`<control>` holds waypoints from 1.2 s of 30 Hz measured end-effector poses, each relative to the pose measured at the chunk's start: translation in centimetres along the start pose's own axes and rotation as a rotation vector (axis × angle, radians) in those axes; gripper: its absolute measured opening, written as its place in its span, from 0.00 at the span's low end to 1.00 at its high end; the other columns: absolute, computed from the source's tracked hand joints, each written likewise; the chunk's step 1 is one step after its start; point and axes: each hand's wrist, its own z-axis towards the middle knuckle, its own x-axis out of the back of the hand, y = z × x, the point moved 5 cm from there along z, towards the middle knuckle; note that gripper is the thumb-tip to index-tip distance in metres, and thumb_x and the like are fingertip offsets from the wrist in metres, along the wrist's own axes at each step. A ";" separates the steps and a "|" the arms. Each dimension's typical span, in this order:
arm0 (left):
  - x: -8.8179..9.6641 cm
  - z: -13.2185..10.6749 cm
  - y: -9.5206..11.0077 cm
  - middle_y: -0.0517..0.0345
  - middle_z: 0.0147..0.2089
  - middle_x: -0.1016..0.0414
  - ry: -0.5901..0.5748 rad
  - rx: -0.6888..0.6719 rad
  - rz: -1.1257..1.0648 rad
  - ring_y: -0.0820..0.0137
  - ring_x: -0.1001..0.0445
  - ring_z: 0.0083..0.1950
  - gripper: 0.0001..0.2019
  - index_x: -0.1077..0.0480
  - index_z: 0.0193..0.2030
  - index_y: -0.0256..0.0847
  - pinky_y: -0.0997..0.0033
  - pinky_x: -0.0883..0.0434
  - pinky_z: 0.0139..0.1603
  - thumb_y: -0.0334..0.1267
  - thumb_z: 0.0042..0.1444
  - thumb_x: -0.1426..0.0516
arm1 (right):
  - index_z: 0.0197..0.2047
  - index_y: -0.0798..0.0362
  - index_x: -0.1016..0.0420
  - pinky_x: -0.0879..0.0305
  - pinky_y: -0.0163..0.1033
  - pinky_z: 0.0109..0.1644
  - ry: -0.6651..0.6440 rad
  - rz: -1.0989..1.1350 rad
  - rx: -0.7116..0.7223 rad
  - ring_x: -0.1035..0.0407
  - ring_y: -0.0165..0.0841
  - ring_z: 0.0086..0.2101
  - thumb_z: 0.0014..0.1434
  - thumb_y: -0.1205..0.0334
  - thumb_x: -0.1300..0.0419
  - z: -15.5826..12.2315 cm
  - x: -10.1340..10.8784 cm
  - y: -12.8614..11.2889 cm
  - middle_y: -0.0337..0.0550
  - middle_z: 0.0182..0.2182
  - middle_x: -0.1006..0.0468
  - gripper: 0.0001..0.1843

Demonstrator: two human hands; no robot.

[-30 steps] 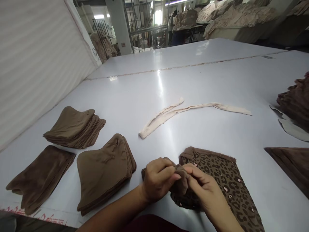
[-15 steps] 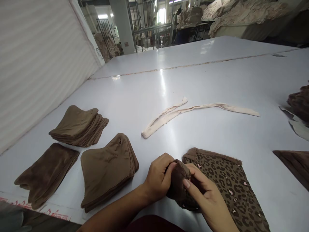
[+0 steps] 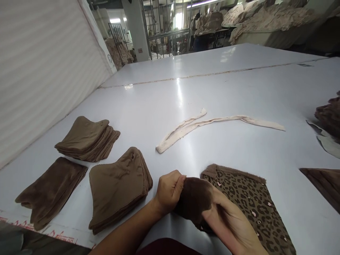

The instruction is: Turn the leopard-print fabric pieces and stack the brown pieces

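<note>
A dark brown plush fabric piece (image 3: 195, 198) is stretched between both hands, low in the middle of the view. My left hand (image 3: 170, 191) is closed on its left edge, with thumb and fingers pinched together. On the other side my right hand (image 3: 228, 216) grips it, thumb in front and fingers behind. Just right of and below the hands lies a leopard-print fabric piece (image 3: 247, 202) with a plush border; my right hand and forearm cover part of it. Left of my left hand sits a stack of brown cut pieces (image 3: 117, 187).
Farther left are another brown stack (image 3: 82, 134) and a darker plush stack (image 3: 53, 191). A cream fabric strip (image 3: 186, 127) lies across the table (image 3: 148, 102). Brown plush pieces (image 3: 324, 184) are at the right edge. A quilted white roll (image 3: 47, 63) borders the left side.
The brown plush piece, bunched and folded between my fingers before, is now spread flatter. My left hand has shifted slightly left, and my right hand has turned and opened wider around the fabric.
</note>
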 end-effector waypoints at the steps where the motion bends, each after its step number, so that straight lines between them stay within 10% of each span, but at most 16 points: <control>1: 0.1 0.1 -0.2 0.63 0.21 0.45 -0.004 0.013 0.002 0.75 0.43 0.23 0.18 0.48 0.21 0.41 0.74 0.44 0.25 0.38 0.64 0.58 | 0.31 0.49 0.20 0.35 0.32 0.31 -0.019 -0.004 -0.005 0.34 0.31 0.28 0.43 0.62 0.33 0.0 0.0 0.1 0.38 0.26 0.27 0.07; 9: 2.1 0.8 3.1 0.49 0.40 0.32 -0.039 -0.121 0.027 0.64 0.33 0.40 0.21 0.33 0.41 0.38 0.65 0.34 0.41 0.57 0.55 0.48 | 0.41 0.48 0.24 0.36 0.34 0.40 0.127 -0.602 0.306 0.33 0.33 0.33 0.54 0.53 0.38 -0.3 1.4 -1.1 0.39 0.33 0.25 0.12; 13: 0.8 0.6 4.5 0.51 0.32 0.32 -0.110 -0.249 -0.008 0.67 0.34 0.35 0.14 0.35 0.29 0.38 0.68 0.35 0.36 0.43 0.61 0.53 | 0.38 0.48 0.26 0.38 0.33 0.34 0.170 -0.730 0.408 0.37 0.32 0.29 0.56 0.53 0.40 -0.7 0.5 -2.0 0.38 0.28 0.29 0.10; 21: -0.6 -0.1 2.8 0.55 0.24 0.34 -0.219 -0.061 -0.282 0.71 0.36 0.27 0.24 0.35 0.26 0.37 0.71 0.35 0.31 0.47 0.64 0.62 | 0.22 0.53 0.30 0.49 0.27 0.20 0.087 -0.093 0.080 0.58 0.21 0.17 0.45 0.55 0.32 -0.5 0.0 -0.4 0.29 0.17 0.51 0.13; 26: 1.8 0.8 3.6 0.54 0.31 0.33 -0.150 0.102 -0.271 0.69 0.34 0.33 0.16 0.34 0.33 0.36 0.70 0.34 0.35 0.43 0.63 0.55 | 0.42 0.48 0.24 0.40 0.33 0.31 0.205 -0.795 0.392 0.40 0.29 0.26 0.51 0.53 0.36 -1.1 0.2 -1.8 0.35 0.24 0.34 0.14; 31: 3.3 2.5 4.7 0.54 0.35 0.31 -0.113 0.187 -0.440 0.69 0.33 0.37 0.11 0.35 0.41 0.36 0.69 0.33 0.39 0.38 0.63 0.55 | 0.31 0.47 0.25 0.38 0.34 0.30 -0.131 -1.257 0.545 0.36 0.33 0.29 0.56 0.58 0.40 -2.0 -2.8 -4.4 0.41 0.30 0.32 0.04; 36: 4.8 5.5 6.8 0.57 0.33 0.32 -0.139 0.134 -0.508 0.71 0.33 0.35 0.08 0.34 0.38 0.38 0.71 0.34 0.36 0.29 0.55 0.53 | 0.48 0.40 0.28 0.37 0.36 0.47 0.236 -1.051 0.767 0.35 0.38 0.46 0.57 0.52 0.43 -3.3 -3.9 -9.1 0.41 0.47 0.29 0.15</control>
